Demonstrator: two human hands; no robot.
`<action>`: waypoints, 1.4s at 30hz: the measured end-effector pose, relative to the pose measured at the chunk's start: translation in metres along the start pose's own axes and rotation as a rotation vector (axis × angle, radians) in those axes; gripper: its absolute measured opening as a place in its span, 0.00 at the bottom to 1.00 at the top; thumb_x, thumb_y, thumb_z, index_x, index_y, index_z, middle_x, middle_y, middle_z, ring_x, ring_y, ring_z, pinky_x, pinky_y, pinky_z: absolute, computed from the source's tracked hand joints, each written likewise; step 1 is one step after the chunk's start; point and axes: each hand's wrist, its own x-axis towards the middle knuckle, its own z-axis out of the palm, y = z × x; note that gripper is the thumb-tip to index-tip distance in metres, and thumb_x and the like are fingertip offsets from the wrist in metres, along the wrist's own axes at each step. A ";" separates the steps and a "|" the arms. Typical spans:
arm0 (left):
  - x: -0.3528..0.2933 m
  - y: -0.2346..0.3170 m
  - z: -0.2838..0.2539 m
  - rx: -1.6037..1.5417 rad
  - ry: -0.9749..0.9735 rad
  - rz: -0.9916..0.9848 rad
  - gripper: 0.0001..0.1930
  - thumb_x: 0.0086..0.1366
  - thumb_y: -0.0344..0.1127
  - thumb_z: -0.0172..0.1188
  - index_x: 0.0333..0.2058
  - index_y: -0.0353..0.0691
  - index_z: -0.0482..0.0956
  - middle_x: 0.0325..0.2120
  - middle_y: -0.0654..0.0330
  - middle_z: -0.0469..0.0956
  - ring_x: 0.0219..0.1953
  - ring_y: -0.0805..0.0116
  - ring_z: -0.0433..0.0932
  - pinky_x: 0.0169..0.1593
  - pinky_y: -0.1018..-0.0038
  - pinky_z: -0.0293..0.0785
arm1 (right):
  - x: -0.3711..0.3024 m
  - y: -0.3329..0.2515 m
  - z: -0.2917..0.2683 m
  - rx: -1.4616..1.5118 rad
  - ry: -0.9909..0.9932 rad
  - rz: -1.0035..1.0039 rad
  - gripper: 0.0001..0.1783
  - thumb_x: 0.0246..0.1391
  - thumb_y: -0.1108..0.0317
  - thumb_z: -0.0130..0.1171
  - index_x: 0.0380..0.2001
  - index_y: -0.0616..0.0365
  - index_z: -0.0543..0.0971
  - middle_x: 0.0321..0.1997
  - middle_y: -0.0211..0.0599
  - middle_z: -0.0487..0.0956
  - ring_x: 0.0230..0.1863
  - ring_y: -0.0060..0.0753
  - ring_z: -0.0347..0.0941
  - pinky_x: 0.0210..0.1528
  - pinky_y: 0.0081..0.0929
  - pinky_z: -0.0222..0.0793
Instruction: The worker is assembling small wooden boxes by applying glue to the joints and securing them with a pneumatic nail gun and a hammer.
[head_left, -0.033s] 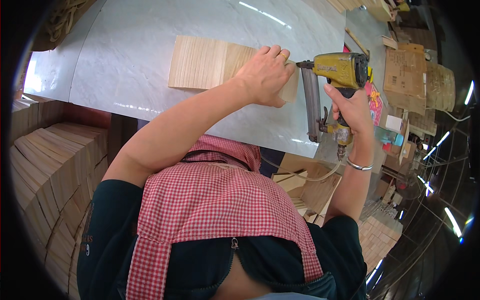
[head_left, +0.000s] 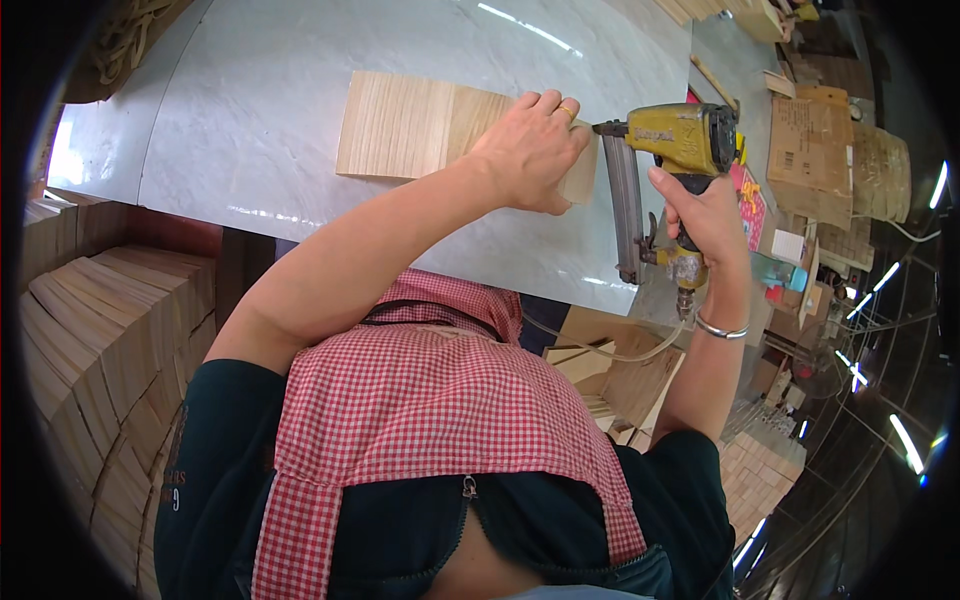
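Observation:
A light wooden board (head_left: pixel 400 125) with striped grain lies on the grey marble-patterned table (head_left: pixel 260 130). My left hand (head_left: pixel 535 150) is closed over its right part, fingers at the far edge and thumb at the near edge. In my right hand (head_left: pixel 705 215) is the grip of a yellow and black air nail gun (head_left: pixel 670 135). The gun lies sideways, its nose pointing left at the board's right end, close behind my left fingers. Whether the nose touches the wood I cannot tell. Its long grey magazine (head_left: pixel 622 200) runs toward me along the table's right side.
An air hose (head_left: pixel 600 352) curves from the gun's lower end past the table's near edge. Stacked wooden boards (head_left: pixel 110 320) stand at the left. Cardboard boxes (head_left: pixel 810 150) and wood pieces fill the right side. Below the table edge are more wood pieces (head_left: pixel 640 385).

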 end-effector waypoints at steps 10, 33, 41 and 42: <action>-0.072 -0.041 -0.056 0.265 -0.038 -0.044 0.38 0.42 0.51 0.78 0.52 0.41 0.78 0.63 0.48 0.69 0.68 0.51 0.63 0.70 0.43 0.57 | -0.006 0.006 -0.006 -0.006 0.009 -0.042 0.16 0.55 0.61 0.70 0.30 0.64 0.80 0.14 0.28 0.73 0.12 0.20 0.65 0.16 0.19 0.63; -0.088 -0.068 -0.046 0.123 0.154 -0.162 0.28 0.40 0.38 0.74 0.43 0.38 0.81 0.51 0.49 0.76 0.48 0.52 0.73 0.51 0.62 0.75 | -0.065 0.008 0.039 0.126 -0.014 -0.103 0.13 0.58 0.64 0.70 0.34 0.64 0.80 0.15 0.28 0.73 0.12 0.20 0.64 0.15 0.18 0.62; -0.091 -0.071 -0.048 0.006 0.159 -0.172 0.25 0.40 0.36 0.73 0.40 0.40 0.78 0.53 0.49 0.74 0.49 0.51 0.72 0.52 0.62 0.75 | -0.065 0.004 0.040 0.017 0.009 -0.149 0.11 0.56 0.68 0.70 0.36 0.65 0.80 0.19 0.30 0.76 0.13 0.20 0.65 0.15 0.18 0.64; -0.092 -0.072 -0.049 -0.017 0.151 -0.176 0.25 0.41 0.36 0.73 0.40 0.40 0.77 0.54 0.49 0.73 0.49 0.50 0.72 0.52 0.61 0.75 | -0.065 0.003 0.040 -0.006 0.009 -0.183 0.11 0.55 0.69 0.70 0.36 0.66 0.81 0.20 0.30 0.77 0.13 0.20 0.66 0.15 0.18 0.64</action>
